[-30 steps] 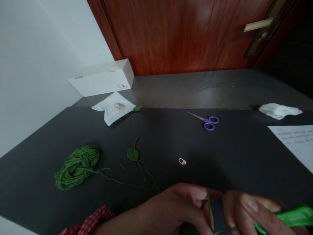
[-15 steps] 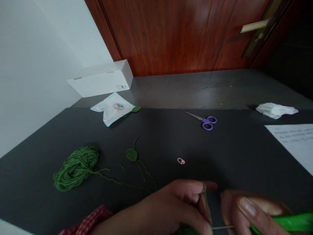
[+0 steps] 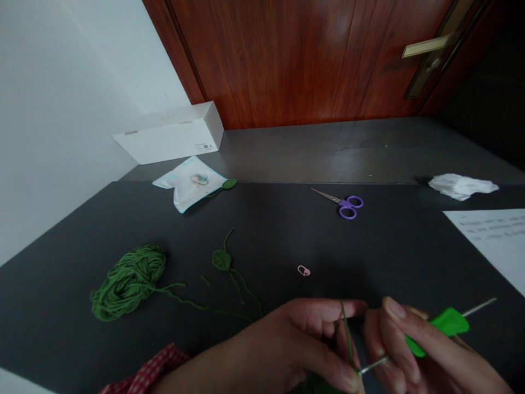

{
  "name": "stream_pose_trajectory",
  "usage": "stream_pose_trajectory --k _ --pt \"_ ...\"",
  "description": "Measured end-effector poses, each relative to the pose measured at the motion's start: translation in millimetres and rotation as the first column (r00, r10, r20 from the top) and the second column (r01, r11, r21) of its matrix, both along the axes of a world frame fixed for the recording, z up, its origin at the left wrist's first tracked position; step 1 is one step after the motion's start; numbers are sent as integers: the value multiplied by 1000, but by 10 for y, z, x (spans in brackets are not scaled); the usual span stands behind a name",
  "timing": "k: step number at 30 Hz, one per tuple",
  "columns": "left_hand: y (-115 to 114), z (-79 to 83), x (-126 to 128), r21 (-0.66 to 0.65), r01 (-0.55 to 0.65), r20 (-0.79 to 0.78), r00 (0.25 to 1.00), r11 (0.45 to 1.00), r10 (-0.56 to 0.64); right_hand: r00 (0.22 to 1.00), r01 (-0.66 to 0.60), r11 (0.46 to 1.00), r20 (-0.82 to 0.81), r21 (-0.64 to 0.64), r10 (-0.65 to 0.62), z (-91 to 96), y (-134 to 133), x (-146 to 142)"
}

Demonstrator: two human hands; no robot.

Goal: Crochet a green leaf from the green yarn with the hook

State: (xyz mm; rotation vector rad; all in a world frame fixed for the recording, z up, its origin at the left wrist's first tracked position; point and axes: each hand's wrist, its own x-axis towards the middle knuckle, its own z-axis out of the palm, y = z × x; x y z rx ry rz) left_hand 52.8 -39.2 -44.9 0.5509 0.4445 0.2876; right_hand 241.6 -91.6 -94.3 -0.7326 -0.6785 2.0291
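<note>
Pinching an upright green yarn strand (image 3: 346, 334) in the closed fingers of the left hand (image 3: 295, 342), with a dark green crocheted piece (image 3: 320, 383) bunched below, mostly hidden. Gripping a crochet hook (image 3: 437, 331) with a bright green handle in the closed right hand (image 3: 414, 345), metal tip just beside the strand. Risking a dropped loop if finger tension slackens, and a snag if the tip splits the yarn.

Showing red checked fabric (image 3: 143, 372) at the near left edge. Lying on the black mat (image 3: 266, 230): a green yarn ball (image 3: 127, 282) trailing yarn, a crocheted leaf (image 3: 222, 260), a pink stitch marker (image 3: 303, 270), purple-handled scissors (image 3: 348, 207), a plastic packet (image 3: 188, 183) and printed paper (image 3: 488, 235). Resting on the grey ledge (image 3: 328, 148) beyond: a white box (image 3: 172, 134) and crumpled tissue (image 3: 461, 186). Closing off the far side: a white wall (image 3: 82, 82) and a wooden door (image 3: 287, 60).
</note>
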Motion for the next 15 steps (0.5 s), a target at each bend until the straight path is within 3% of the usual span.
stream_pose_trajectory --k 7,15 --pt "-23 -18 38 43 -29 -5 1000 999 30 995 10 984 -93 -179 -27 31 6 -17" --pt "-29 -24 -6 -33 -75 -87 994 997 72 995 34 975 -86 -218 -54 43 -21 -27"
